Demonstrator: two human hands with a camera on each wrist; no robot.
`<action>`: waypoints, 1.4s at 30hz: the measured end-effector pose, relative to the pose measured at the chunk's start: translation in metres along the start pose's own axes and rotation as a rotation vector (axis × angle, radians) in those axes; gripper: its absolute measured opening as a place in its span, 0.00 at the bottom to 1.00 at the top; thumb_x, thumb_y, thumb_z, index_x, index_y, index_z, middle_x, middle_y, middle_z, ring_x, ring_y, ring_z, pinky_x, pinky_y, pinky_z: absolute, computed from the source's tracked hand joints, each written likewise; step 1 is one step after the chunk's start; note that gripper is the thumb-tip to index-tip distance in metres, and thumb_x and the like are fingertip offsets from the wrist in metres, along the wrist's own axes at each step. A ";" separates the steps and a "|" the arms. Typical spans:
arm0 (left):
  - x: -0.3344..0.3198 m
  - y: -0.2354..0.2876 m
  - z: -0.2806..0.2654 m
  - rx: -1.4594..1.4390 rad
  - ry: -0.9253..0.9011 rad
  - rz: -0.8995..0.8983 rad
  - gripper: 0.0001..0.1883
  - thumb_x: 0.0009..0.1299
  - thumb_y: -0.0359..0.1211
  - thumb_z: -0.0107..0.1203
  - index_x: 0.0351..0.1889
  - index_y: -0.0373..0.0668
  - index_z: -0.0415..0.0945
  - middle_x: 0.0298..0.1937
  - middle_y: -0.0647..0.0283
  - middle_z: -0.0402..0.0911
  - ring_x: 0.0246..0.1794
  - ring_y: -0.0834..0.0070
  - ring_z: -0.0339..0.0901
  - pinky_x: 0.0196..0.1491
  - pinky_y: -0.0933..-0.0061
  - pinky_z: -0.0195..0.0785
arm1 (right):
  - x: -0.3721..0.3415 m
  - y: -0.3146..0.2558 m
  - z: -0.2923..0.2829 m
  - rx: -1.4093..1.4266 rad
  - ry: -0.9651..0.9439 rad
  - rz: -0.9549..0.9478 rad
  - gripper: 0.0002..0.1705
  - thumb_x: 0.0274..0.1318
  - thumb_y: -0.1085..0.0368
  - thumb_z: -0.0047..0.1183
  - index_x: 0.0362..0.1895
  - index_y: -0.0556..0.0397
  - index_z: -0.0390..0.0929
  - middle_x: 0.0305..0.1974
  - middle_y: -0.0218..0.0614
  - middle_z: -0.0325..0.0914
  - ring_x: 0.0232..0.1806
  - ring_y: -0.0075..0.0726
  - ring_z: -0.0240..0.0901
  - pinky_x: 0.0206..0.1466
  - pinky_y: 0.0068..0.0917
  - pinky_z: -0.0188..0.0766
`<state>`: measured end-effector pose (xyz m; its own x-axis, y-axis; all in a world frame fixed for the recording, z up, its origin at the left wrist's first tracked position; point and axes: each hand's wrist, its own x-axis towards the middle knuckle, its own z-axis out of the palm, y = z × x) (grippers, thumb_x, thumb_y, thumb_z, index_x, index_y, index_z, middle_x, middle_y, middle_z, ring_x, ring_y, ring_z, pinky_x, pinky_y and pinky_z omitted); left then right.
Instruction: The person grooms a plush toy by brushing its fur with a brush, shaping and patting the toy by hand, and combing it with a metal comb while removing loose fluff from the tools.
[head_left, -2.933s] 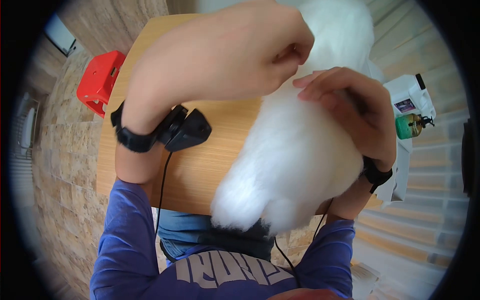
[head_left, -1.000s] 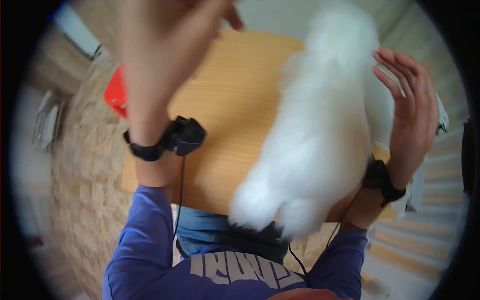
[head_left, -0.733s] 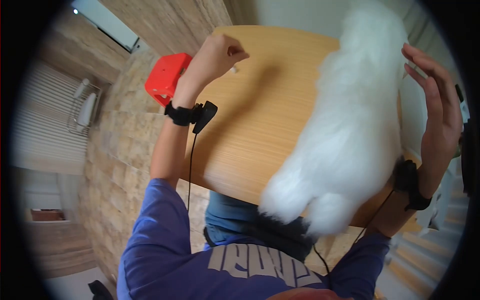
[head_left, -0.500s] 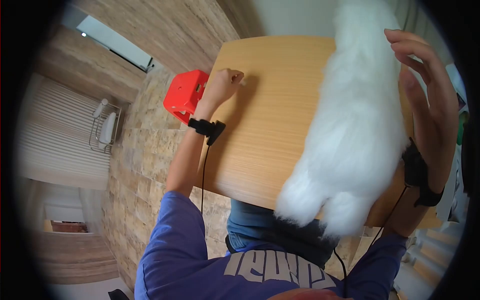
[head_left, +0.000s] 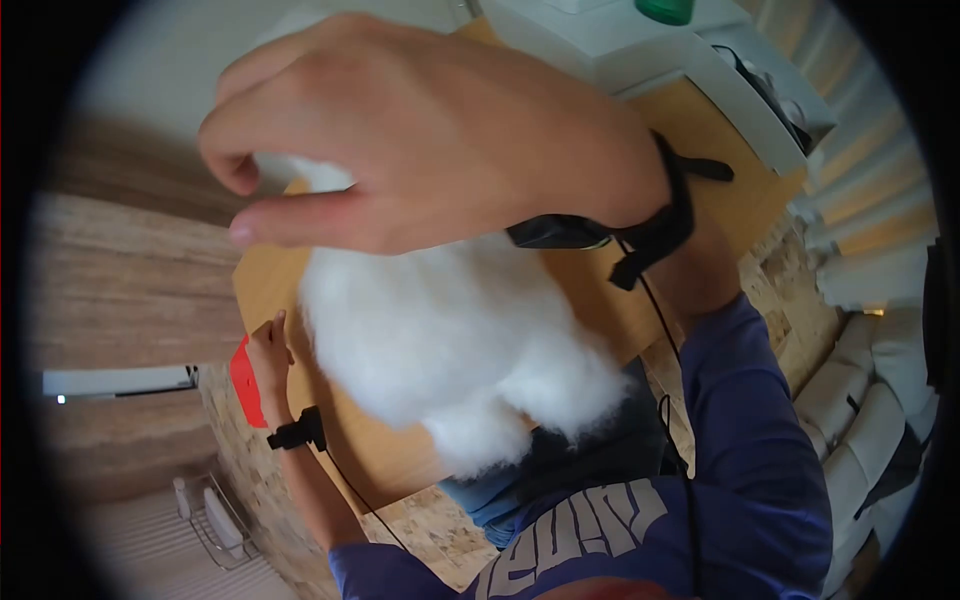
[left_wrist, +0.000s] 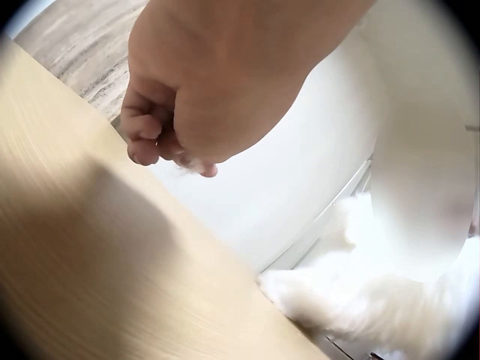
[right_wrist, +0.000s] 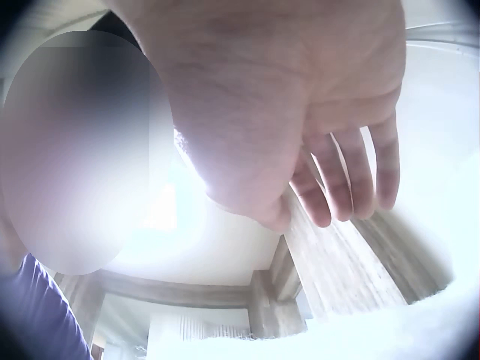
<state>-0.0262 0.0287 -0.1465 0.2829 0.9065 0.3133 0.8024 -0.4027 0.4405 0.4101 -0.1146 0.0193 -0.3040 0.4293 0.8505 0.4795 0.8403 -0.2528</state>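
A white fluffy mass (head_left: 430, 330) with two rounded lobes at its near end lies on the wooden table (head_left: 350, 440). Above it, close to the head camera, my right hand (head_left: 430, 130) hovers with loosely bent fingers and hides its far part. In the right wrist view the fingers of my right hand (right_wrist: 277, 105) hang apart, holding nothing, with white fluff (right_wrist: 360, 334) below. Over the table's left edge is my left hand (head_left: 270, 365). The left wrist view shows my left hand (left_wrist: 217, 82) with curled fingers, pinching a small white tuft (left_wrist: 193, 166).
A red stool (head_left: 245, 385) stands beside the table's left edge. At the far right are a white drawer unit (head_left: 690, 85) and a green container (head_left: 665, 10). A cable runs from each wrist camera. Pale cushions (head_left: 870, 410) lie at the right.
My right hand has moved from the fluffy mass's right side to over it, nearer the head camera. The head view has turned. My left hand still stays by the table's left edge, fingers curled.
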 end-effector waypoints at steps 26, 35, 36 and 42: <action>0.181 0.274 0.031 0.303 0.407 1.156 0.38 0.80 0.43 0.53 0.81 0.37 0.50 0.61 0.33 0.78 0.57 0.40 0.81 0.60 0.52 0.74 | -0.032 -0.039 0.049 0.146 -0.610 -0.086 0.08 0.47 0.62 0.61 0.23 0.52 0.81 0.28 0.37 0.81 0.42 0.41 0.79 0.60 0.36 0.69; 0.072 0.238 0.026 -0.348 -0.299 0.659 0.21 0.80 0.29 0.46 0.70 0.40 0.75 0.80 0.46 0.60 0.82 0.50 0.55 0.82 0.52 0.44 | -0.030 -0.038 0.046 0.151 -0.580 -0.077 0.10 0.46 0.64 0.60 0.17 0.51 0.78 0.21 0.37 0.78 0.35 0.39 0.78 0.53 0.33 0.68; 0.063 0.230 0.026 -0.343 -0.293 0.659 0.21 0.80 0.29 0.46 0.70 0.40 0.75 0.80 0.46 0.60 0.82 0.50 0.55 0.82 0.52 0.44 | -0.030 -0.038 0.046 0.148 -0.582 -0.077 0.09 0.46 0.64 0.60 0.17 0.51 0.79 0.21 0.36 0.79 0.36 0.39 0.78 0.53 0.32 0.68; 0.018 0.208 0.021 -0.590 -0.299 0.568 0.22 0.77 0.25 0.46 0.69 0.37 0.75 0.79 0.47 0.64 0.78 0.53 0.64 0.78 0.55 0.54 | -0.023 -0.040 0.042 0.131 -0.689 -0.086 0.08 0.50 0.60 0.62 0.27 0.50 0.83 0.34 0.33 0.84 0.45 0.37 0.79 0.61 0.32 0.67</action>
<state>0.1567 -0.0363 -0.0674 0.7502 0.5107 0.4200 0.1182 -0.7285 0.6748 0.3634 -0.1441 -0.0097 -0.8090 0.4352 0.3950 0.3406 0.8949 -0.2883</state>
